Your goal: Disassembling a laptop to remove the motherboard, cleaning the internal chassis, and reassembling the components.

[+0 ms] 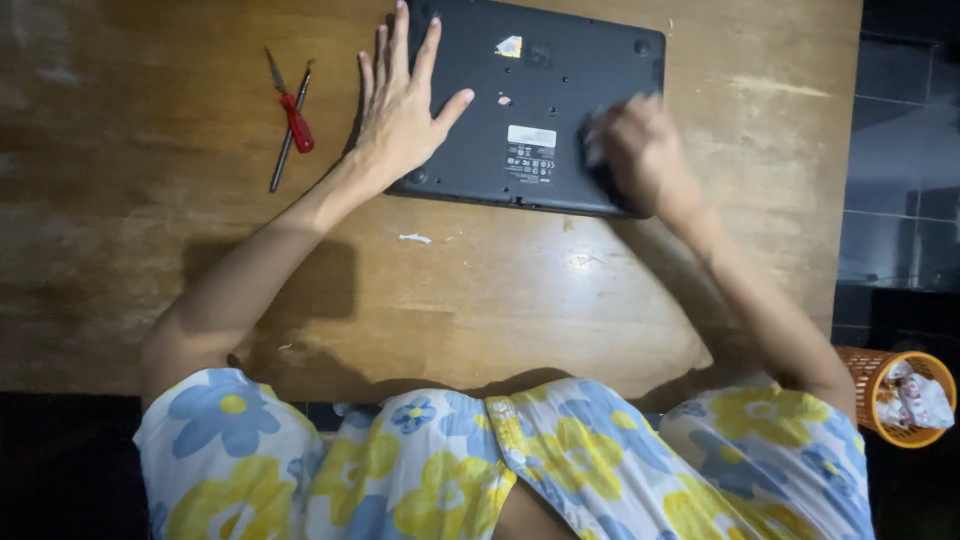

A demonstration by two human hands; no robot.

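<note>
Flat and spread, the left hand (400,105) is pressing the upturned black laptop (530,100) on the worktop (480,300); the right hand (640,150), blurred, is rubbing its near corner, grip unclear. Two screwdrivers (290,120) are lying left of the laptop, probably needed next.

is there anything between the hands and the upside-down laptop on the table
Nothing visible. The left hand lies flat, fingers spread, directly on the left end of the laptop. The right hand is blurred but sits on its right end near the front edge. The screwdrivers lie apart on the table, left of the laptop.
</note>
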